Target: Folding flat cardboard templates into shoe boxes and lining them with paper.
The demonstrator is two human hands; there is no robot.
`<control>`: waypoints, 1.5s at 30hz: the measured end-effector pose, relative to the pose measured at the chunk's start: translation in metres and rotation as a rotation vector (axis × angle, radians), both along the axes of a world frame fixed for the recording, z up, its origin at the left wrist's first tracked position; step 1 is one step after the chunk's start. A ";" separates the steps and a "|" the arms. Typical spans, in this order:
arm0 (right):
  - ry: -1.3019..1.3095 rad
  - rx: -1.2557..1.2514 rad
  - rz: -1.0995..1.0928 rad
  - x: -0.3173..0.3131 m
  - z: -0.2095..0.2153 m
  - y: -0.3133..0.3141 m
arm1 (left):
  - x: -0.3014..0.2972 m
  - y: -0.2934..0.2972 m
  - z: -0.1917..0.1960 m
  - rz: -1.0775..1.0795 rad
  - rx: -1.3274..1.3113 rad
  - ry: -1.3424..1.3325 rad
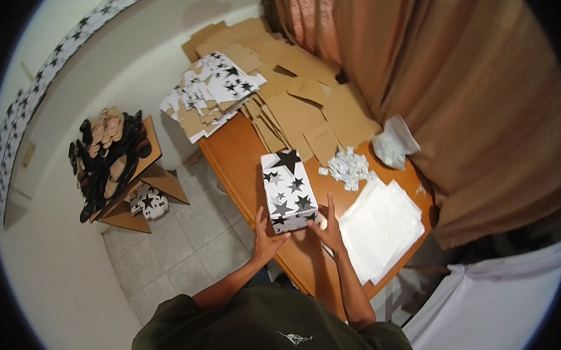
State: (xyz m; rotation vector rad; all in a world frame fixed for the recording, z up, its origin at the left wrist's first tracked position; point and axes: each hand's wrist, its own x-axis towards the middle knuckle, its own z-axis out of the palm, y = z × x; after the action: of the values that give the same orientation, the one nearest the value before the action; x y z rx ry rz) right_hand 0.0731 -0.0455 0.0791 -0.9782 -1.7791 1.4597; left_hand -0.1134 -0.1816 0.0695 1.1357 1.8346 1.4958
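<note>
A closed white box (290, 189) with black and grey stars lies lengthwise on the wooden table in front of me. My left hand (267, 242) is at its near left corner, fingers stretched out and the thumb pointing toward the near end. At the near right corner is my right hand (330, 231), its fingers extended beside the box and its thumb at the corner. Both hands are open around the near end, and neither is wrapped round the box. Whether the fingertips press on it I cannot tell.
White paper sheets (381, 226) lie stacked to the right. Beyond them are a pile of small pale packets (349, 168) and a clear plastic bag (394, 142). Flat brown cardboard (295, 116) and star-printed pieces (219, 85) cover the far table. Shoes (112, 158) fill a rack at left.
</note>
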 end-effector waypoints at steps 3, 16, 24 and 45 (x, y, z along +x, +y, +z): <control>-0.064 0.178 0.086 -0.015 0.004 -0.010 | -0.013 -0.007 0.017 -0.074 0.075 -0.150; -0.008 0.373 0.278 -0.155 0.095 -0.065 | -0.100 -0.100 0.120 0.375 0.064 0.058; 0.107 0.531 0.406 -0.273 0.160 -0.141 | -0.186 -0.201 0.179 0.542 0.106 0.075; 0.534 0.758 0.636 -0.540 0.266 -0.301 | -0.373 -0.376 0.294 0.947 0.345 0.375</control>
State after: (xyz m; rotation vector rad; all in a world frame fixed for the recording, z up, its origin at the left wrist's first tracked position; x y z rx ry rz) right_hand -0.4672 -0.3465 0.3448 0.3605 -2.0268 1.0485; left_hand -0.4867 -0.5573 0.3630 0.7149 2.6582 2.2930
